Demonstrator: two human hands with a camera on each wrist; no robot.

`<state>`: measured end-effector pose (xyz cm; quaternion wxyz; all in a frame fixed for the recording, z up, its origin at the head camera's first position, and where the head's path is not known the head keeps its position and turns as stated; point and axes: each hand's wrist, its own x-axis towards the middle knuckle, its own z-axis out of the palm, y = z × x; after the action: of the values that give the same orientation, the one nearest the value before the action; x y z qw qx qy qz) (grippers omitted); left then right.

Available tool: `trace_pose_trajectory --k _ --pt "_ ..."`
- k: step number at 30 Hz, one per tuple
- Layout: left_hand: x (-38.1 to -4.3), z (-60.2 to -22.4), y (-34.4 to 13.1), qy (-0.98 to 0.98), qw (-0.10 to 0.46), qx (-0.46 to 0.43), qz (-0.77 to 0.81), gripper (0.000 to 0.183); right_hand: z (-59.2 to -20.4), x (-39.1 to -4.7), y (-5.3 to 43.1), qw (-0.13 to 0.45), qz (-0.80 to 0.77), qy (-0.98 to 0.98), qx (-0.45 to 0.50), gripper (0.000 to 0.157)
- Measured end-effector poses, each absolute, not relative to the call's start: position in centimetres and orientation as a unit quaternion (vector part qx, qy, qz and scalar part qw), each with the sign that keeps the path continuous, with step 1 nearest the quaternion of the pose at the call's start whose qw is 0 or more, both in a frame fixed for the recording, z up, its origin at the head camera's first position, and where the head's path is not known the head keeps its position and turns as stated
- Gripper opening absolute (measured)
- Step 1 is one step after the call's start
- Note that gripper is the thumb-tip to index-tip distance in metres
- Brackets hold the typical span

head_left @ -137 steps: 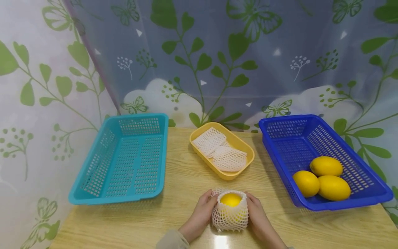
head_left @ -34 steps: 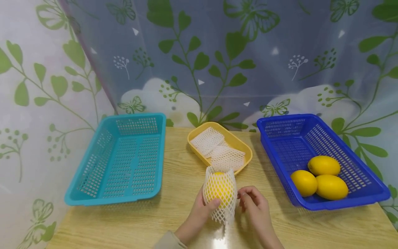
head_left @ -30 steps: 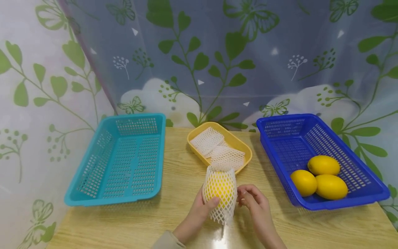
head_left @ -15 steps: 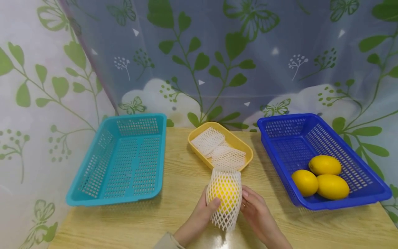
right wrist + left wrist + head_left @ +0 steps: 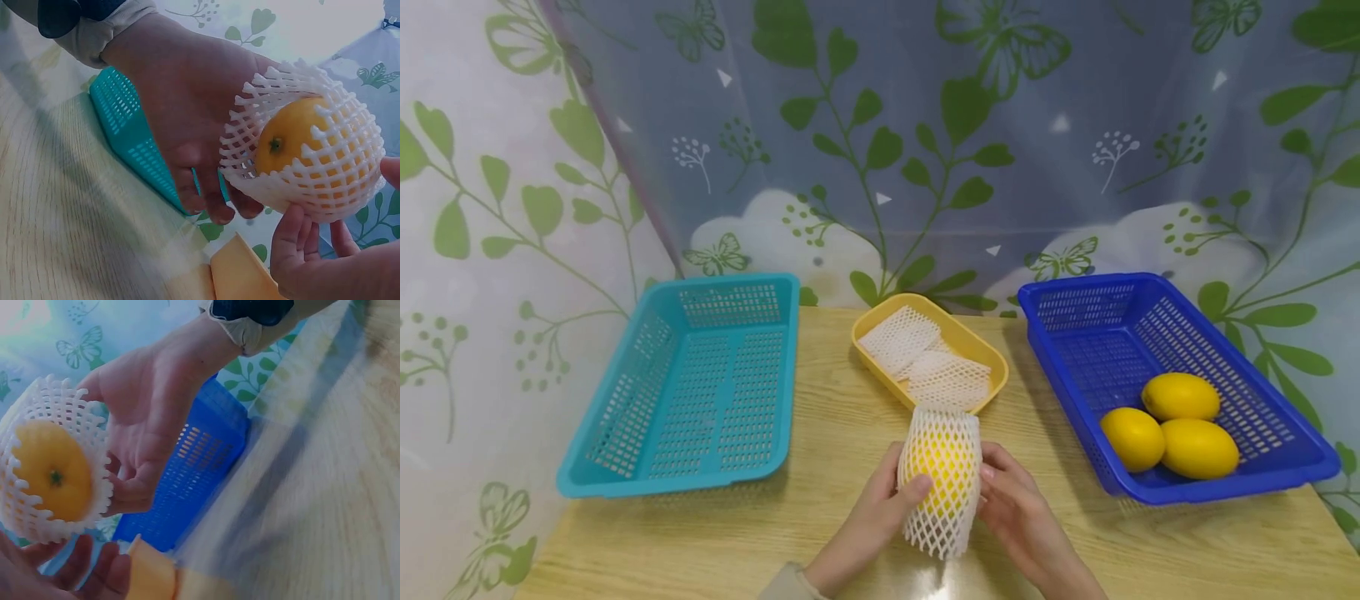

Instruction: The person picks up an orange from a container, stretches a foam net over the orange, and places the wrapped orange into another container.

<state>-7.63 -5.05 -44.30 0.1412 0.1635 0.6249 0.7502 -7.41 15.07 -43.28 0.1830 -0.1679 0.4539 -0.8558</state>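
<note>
In the head view, a yellow lemon sits inside a white foam net sleeve, held above the table's front. My left hand holds it from the left, thumb across the front and the other fingers behind. At the right side, my right hand grips the sleeve, thumb against the mesh. Both wrist views look into the sleeve's fringed mouth, where the lemon's green stem end shows. The right wrist view has the left palm beside the net; fingers of the right hand press it from below.
A yellow tray with foam net sleeves stands just beyond the hands. To the left is a turquoise basket with nothing in it. A blue basket on the right holds three lemons. Patterned cloth hangs behind.
Earlier the sleeve's mouth faced up with the lemon's top bare; now the lemon is covered and its fringed end points toward me. The right hand, apart a second ago, has come against the sleeve.
</note>
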Motion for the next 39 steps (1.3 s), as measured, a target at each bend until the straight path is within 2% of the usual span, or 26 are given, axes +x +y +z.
trace_pose_trajectory --k 5,12,23,32,39 --pt "-7.3 -43.7 -5.3 0.621 0.095 0.143 0.764 0.046 -43.2 -7.2 14.8 0.179 -0.856 0.462 -0.151 0.033" --pt "-7.1 -43.2 -5.3 0.586 0.067 0.155 0.793 0.043 -42.9 -7.2 14.7 0.164 -0.856 0.471 -0.137 0.034" --pt "-7.0 -42.8 -5.8 0.598 0.110 0.168 0.776 0.045 -42.3 -7.2 14.5 0.128 -0.833 0.532 -0.075 0.026" --pt "-6.9 -42.2 -5.5 0.597 0.148 0.163 0.771 0.051 -41.7 -6.9 14.1 0.114 -0.804 0.582 -0.055 0.027" --pt "-6.8 -42.5 -5.1 0.617 0.141 0.133 0.762 0.063 -41.2 -6.6 13.5 0.109 -0.779 0.616 -0.048 0.031"
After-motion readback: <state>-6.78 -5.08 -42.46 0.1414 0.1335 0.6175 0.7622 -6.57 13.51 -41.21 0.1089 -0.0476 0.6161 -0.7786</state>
